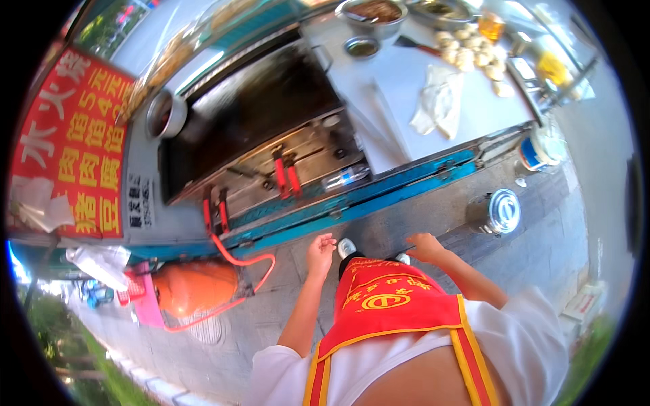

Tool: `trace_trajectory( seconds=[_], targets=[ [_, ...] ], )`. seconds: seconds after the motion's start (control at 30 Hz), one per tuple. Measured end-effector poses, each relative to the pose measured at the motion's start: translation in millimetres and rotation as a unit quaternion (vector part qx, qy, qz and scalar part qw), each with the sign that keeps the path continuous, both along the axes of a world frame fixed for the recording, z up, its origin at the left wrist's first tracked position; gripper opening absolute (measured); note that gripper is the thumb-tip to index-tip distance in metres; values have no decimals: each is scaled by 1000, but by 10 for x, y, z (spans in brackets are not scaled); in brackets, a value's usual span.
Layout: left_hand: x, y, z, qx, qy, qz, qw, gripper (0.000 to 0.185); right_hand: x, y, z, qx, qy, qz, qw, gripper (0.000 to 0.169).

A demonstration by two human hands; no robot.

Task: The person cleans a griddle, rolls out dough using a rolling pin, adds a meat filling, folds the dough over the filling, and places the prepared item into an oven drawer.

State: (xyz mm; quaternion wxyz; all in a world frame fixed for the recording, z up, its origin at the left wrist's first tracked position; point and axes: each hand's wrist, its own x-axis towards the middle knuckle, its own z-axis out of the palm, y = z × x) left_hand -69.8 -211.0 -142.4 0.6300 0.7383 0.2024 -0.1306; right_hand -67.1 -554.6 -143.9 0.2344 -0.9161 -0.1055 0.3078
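Observation:
My left hand (321,252) hangs in front of the food cart, its fingers loosely curled and nothing seen in it. On the other side of the red apron (388,299), my right hand (425,247) is also bare, with its fingers partly apart. Neither hand touches the cart's blue front rail (350,200). Beyond the rail lies a dark, flat griddle (264,106), blurred by motion. To its right is a white worktop (365,81) with a crumpled white cloth (439,99) and a cluster of pale dough balls (469,51).
Red-handled levers (281,175) jut from the griddle's front near a clear plastic bottle (348,177). An orange gas cylinder (195,286) and its hose (266,259) are low at left. A lidded canister (502,212) and a bucket (541,149) stand right. Metal bowls (373,30) sit behind.

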Motion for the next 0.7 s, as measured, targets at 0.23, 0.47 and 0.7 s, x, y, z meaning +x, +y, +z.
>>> trace_trajectory(
  seconds=[0.23, 0.47, 0.7],
  targets=[
    [900, -1376, 309, -68, -110, -64, 990, 29, 144, -1315, 341, 221, 4, -377, 899, 41],
    [2607, -2527, 727, -171, -92, -147, 970, 42, 1460, -2008, 542, 96, -248, -386, 883, 39],
    [4207, -3700, -104, -277, -127, -89, 948, 46, 2813, -2318, 258, 102, -287, -432, 849, 37]
  ],
)
